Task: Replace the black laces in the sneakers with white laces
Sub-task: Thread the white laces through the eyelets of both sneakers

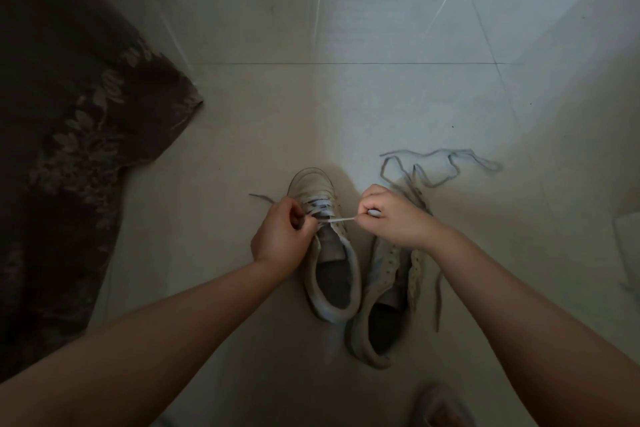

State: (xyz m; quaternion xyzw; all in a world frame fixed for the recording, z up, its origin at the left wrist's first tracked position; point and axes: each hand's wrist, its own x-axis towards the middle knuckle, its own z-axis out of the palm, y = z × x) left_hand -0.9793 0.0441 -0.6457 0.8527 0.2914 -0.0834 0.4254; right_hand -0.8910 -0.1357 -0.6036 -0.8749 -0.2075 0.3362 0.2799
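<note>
Left: your left hand [282, 230] pinches the white lace [337, 219] at the left sneaker [327, 253], toe pointing away. The lace runs crosswise, taut, to your right hand [389, 215], clamped on its free end. Right sneaker [388, 295] unlaced beside it; removed lace [440, 166] on floor [381, 97] beyond

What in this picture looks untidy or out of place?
A loose dark lace sprawls in tangled loops on the floor beyond the right sneaker, which lies unlaced and askew. The left sneaker is only part-laced in white.

Both hands [282, 230] [391, 217] pinch a white lace [337, 219] taut across the left sneaker [327, 250].
</note>
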